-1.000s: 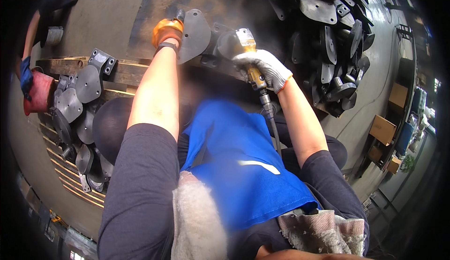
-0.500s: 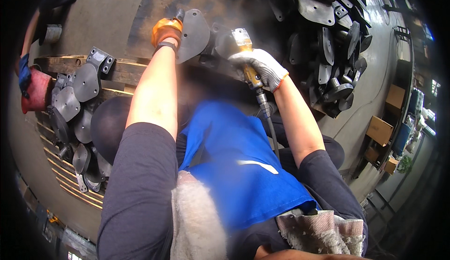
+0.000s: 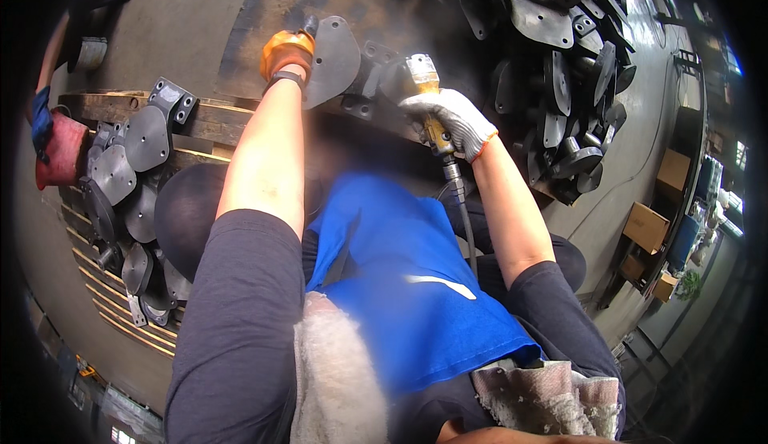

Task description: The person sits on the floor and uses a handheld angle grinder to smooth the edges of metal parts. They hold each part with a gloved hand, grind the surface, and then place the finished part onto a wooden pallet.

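My left hand, in an orange glove, is closed around the dark end of a metal part at its left side. The part's grey rounded plate, with small holes near its edge, stands right beside that hand. A bracket-like metal piece with holes shows just right of the plate. My right hand, in a white knitted glove with an orange cuff, is wrapped around a yellow air grinder. The tool's pale head points away from me; haze blurs its working end, so contact with metal cannot be told. A hose runs from its near end toward my lap.
A large heap of similar metal parts lies to the right. More parts are piled on a wooden pallet at the left, beside a red container. Another person's gloved hand is at far left. Cardboard boxes stand far right.
My right hand and the air grinder have shifted slightly right and nearer to me. More of the bracket-like piece beside the plate now shows. My left hand has barely moved.
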`<state>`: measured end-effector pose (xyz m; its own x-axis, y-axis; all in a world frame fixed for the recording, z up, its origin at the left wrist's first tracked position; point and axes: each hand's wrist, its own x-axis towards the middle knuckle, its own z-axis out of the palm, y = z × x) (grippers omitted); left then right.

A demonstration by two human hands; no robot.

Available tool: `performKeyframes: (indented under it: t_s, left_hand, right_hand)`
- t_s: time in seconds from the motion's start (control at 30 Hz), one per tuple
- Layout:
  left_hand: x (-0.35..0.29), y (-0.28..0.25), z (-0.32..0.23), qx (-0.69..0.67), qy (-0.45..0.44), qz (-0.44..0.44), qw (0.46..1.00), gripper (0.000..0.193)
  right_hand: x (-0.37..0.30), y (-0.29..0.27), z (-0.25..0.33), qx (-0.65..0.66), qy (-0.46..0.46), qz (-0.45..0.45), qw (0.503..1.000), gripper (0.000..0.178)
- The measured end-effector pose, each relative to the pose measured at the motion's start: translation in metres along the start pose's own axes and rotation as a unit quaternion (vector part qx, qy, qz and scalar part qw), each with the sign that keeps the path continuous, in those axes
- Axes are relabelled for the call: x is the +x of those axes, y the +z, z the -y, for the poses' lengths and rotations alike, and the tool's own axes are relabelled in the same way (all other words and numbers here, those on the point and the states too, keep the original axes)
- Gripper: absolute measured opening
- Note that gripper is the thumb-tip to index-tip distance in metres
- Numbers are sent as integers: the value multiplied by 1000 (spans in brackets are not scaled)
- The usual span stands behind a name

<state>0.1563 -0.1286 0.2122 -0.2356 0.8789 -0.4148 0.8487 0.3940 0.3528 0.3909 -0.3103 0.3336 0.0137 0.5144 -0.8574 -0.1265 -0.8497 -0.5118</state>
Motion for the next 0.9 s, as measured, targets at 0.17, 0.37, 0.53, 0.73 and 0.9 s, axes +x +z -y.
performKeyframes:
  t_s: [0.17, 0.37, 0.53, 0.73, 0.9]
  left_hand:
    - [-5, -3, -4, -9, -7, -7, 1000, 71]
    - [-6, -8, -6, -22, -15, 1, 1000, 72]
    - [-5, -5, -6, -7, -9, -11, 1000, 73]
    - [-7, -7, -8, -5, -39, 4, 999, 72]
    - [-14, -17, -12, -32, -28, 15, 999, 70]
  right_hand:
    - [0, 8, 5, -27, -14, 12, 999, 21]
    - [0, 9, 3, -60, -26, 9, 998, 24]
    - [2, 7, -4, -79, -35, 4, 996, 26]
    - [-20, 8, -16, -83, -47, -3, 995, 26]
    - [-12, 8, -24, -72, -74, 28, 994, 25]
